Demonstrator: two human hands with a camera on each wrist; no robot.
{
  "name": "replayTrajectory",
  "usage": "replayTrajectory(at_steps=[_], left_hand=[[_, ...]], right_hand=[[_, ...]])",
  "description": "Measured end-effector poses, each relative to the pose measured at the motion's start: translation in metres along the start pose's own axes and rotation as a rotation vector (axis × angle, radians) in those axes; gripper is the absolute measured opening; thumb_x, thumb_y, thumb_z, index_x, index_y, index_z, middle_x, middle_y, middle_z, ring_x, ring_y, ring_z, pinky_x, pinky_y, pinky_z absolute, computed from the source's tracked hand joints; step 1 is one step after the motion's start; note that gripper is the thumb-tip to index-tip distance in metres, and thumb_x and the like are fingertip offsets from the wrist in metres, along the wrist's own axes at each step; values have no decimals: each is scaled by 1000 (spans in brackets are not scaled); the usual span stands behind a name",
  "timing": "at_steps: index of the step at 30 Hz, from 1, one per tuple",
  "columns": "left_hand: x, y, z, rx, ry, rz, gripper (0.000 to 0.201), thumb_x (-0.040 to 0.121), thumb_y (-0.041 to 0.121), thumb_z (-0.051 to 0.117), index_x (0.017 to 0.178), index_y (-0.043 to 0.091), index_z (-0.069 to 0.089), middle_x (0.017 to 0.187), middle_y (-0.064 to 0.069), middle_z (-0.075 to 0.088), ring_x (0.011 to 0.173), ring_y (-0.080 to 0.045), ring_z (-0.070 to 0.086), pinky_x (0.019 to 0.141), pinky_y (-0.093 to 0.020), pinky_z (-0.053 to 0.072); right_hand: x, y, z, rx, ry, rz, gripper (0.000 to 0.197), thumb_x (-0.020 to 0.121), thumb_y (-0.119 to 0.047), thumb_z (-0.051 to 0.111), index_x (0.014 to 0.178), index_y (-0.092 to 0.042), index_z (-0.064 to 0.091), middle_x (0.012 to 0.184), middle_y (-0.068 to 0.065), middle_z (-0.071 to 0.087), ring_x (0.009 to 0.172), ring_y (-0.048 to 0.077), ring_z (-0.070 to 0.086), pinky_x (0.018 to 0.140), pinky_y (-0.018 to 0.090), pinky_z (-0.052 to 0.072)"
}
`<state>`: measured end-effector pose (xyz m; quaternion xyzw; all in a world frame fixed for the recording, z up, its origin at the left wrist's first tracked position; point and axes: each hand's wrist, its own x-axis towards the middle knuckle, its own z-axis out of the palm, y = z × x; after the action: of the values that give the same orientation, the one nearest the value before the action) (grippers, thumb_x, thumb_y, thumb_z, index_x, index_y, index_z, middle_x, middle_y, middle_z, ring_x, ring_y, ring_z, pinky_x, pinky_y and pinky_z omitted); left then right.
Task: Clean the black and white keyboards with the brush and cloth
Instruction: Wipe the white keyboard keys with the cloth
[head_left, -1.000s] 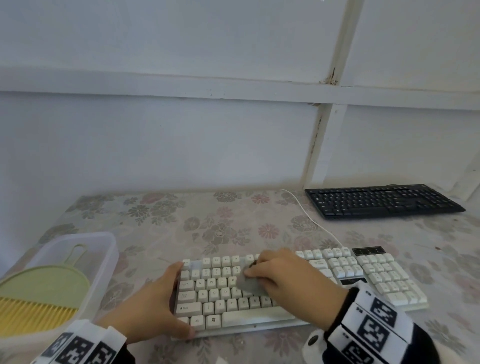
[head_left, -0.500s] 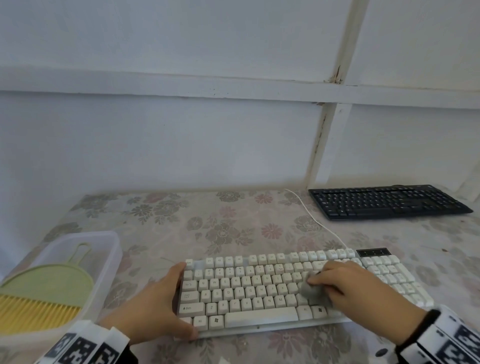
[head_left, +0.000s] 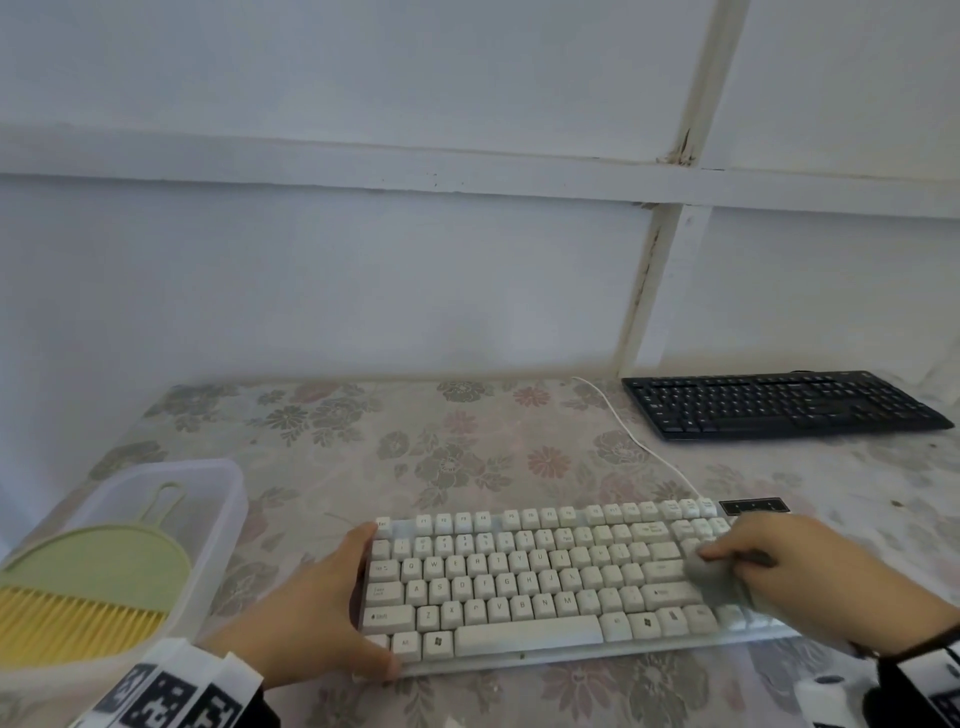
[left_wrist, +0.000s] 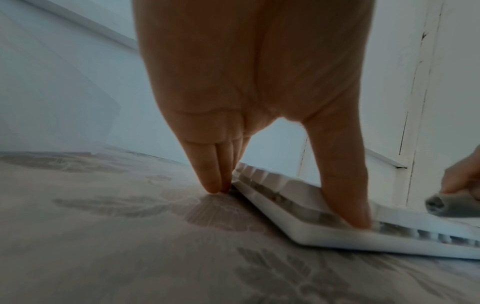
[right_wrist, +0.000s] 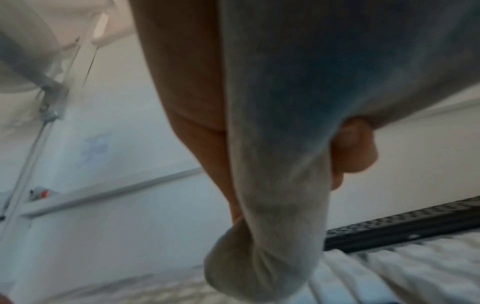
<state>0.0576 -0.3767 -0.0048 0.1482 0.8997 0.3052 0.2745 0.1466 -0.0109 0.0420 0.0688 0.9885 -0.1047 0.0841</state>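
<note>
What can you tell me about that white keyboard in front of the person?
The white keyboard is a full-size plastic board with off-white keycaps and a small dark panel at its far right corner. It lies flat on the flowered tablecloth. A thin white cable runs from its back edge. The left hand braces its left end, thumb on the near corner; the right hand presses a grey cloth on its right-hand keys.
</note>
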Motion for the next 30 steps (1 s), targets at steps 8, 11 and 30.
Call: replayTrajectory(at_steps=[8,11,30], left_hand=[[-1,2,0,-7,4,12,113,58,39,84,141,41,8,108,37,45,99,14,50,77,-4,39],[-2,2,0,-4,14,19,109,59,38,83,139,43,8,105,40,42,96,17,48,76,-3,38],[2,-1,1,-5,7,16,120,55,43,84,144,37,5,110,36,42,104,9,52,82,-7,39]], right_hand=[[11,-81,20,134,51,-428,35,97,-20,46,124,-36,59,112,-17,57,102,-1,48,84,8,34],[15,-88,37,17,4,-454,38,98,-16,42,128,-33,57,120,-11,55,110,15,45,91,21,34],[0,13,29,-188,100,-20,29,87,-16,42,93,-31,67,87,-13,52,85,8,49,75,22,42]])
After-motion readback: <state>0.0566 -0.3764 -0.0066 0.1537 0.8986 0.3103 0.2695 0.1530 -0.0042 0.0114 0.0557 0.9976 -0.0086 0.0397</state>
